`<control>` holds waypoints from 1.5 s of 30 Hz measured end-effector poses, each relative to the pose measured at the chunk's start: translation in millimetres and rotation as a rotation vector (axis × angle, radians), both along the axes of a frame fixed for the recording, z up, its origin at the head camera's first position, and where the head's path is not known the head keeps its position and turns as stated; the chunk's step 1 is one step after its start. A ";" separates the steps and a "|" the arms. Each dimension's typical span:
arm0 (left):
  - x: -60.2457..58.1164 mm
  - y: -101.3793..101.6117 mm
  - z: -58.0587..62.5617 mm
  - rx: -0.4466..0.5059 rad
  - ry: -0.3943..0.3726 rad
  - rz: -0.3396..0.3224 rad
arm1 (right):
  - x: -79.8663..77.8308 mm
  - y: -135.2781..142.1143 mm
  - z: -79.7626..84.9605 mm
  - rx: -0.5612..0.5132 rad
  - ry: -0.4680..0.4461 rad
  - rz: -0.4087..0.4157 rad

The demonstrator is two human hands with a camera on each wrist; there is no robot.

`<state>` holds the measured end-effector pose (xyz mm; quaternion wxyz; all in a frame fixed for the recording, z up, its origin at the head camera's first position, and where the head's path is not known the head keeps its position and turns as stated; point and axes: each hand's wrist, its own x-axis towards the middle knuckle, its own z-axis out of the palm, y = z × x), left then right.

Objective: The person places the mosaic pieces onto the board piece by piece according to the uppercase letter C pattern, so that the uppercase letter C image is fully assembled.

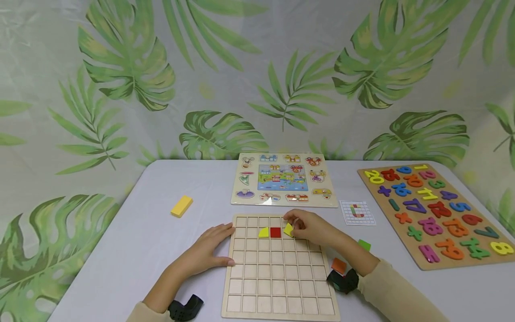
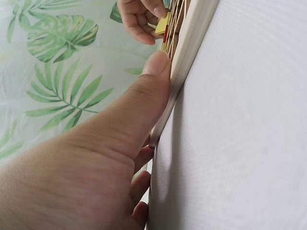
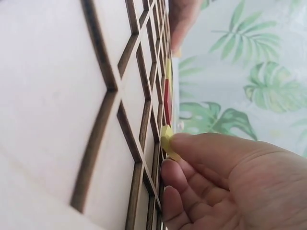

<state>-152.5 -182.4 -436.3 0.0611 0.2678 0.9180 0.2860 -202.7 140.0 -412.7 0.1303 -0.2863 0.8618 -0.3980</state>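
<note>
A wooden grid board (image 1: 277,286) lies in front of me on the white tabletop. In its second row from the far edge sit a yellow tile with a rounded corner (image 1: 263,232) and, beside it, a red square tile (image 1: 275,232). My right hand (image 1: 311,226) pinches another yellow tile (image 1: 288,230) between thumb and fingers, tilted close over the cells right of the red one. The right wrist view shows this yellow tile (image 3: 166,139) at the thumb tip. Along the board's left edge rests my left hand (image 1: 207,248), its thumb (image 2: 156,64) against the rim and fingers extended.
Behind the board is a picture peg puzzle (image 1: 283,197). A pattern card (image 1: 357,219) lies to the right, and farther right a number puzzle (image 1: 406,243). Near my right forearm are an orange tile (image 1: 339,265) and a green tile (image 1: 364,244). A yellow block (image 1: 182,206) lies left.
</note>
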 end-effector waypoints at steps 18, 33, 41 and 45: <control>1.0 0.5 1.1 0.002 0.006 -0.001 | 1.4 2.3 -2.6 0.018 0.027 0.063; 0.4 0.1 -0.6 0.004 0.009 -0.003 | 19.6 19.3 17.9 0.031 0.056 -0.007; 0.7 0.4 0.6 0.007 0.016 0.002 | 47.0 70.0 33.9 0.042 0.256 -0.178; 0.6 0.9 0.6 0.008 0.009 0.005 | 59.4 96.4 28.5 0.085 0.281 -0.266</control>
